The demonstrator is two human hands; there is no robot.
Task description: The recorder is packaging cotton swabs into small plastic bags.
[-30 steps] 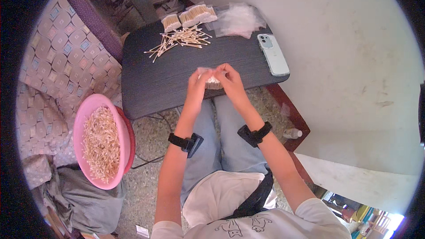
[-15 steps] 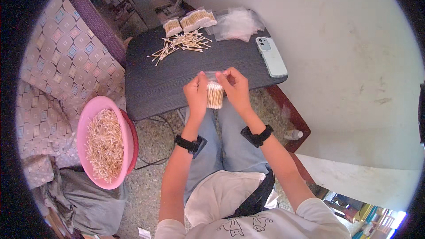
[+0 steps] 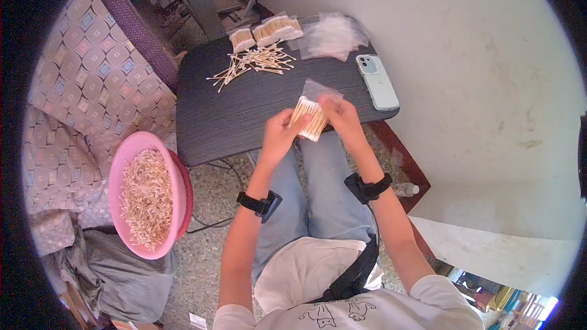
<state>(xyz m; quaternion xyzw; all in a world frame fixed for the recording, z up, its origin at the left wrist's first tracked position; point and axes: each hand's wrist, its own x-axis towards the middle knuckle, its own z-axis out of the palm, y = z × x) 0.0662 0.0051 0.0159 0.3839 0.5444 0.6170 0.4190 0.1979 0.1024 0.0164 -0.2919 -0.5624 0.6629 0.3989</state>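
Observation:
A clear plastic bag of cotton swabs (image 3: 310, 117) is held between my two hands, above my lap at the table's near edge. My left hand (image 3: 282, 131) grips its lower left side, thumb across the front. My right hand (image 3: 342, 119) closes on its upper right side, by the bag's transparent top. The bag tilts, its top leaning away from me. Beyond it on the dark table (image 3: 238, 116) lies a loose heap of cotton swabs (image 3: 260, 61). Behind the heap sit several filled bags of swabs (image 3: 278, 29), and to their right a pile of clear bags (image 3: 333, 36).
A pale phone (image 3: 377, 82) lies at the table's right edge, near the wall (image 3: 477, 85). To my left stands a pink basin (image 3: 114, 208) full of swabs, beside a patterned cloth cover (image 3: 92, 73). A small bottle (image 3: 406, 189) is on the floor at right.
Both hands were at the bag's top edge with it hanging upright. My left hand has shifted down to its side, and the bag has risen and tilted.

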